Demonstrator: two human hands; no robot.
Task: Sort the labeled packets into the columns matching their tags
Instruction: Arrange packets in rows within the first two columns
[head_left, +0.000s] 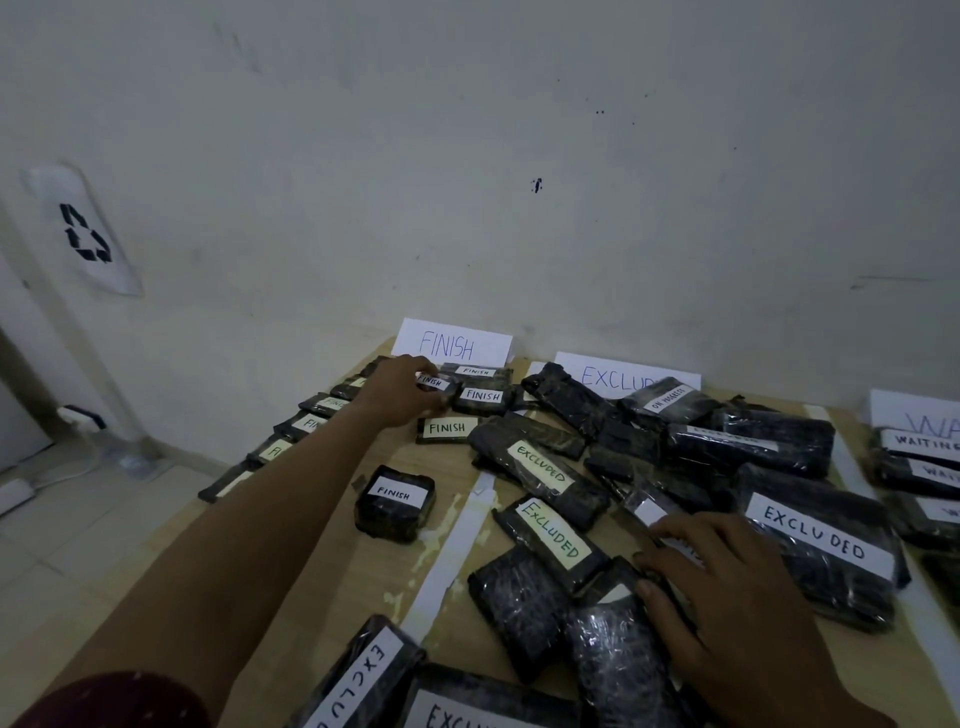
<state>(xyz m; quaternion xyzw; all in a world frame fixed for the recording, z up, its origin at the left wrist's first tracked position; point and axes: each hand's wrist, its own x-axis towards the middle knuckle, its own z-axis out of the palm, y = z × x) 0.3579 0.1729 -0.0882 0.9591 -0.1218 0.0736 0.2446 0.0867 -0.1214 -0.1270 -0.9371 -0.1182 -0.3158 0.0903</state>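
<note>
Dim, even indoor light as I viewed it: soft shadows, faint glints on the wrapped packets (519, 597), slight softness, wide-angle bowing at the edges.

We note black film-wrapped packets, each with a white or pale-green handwritten tag. At 11 o'clock, the left hand (400, 395) pinches a small FINISH packet (434, 383) below the FINISH sign (452, 343). A square FINISH packet (395, 503) lies flat, apart, at 9 o'clock. At centre, EXCLUDED packets (540, 470) overlap in a heap, with an ON PROGRESS packet (670, 399) at 12 o'clock. WAITING packets (924, 447) are stacked at 3 o'clock.
</note>
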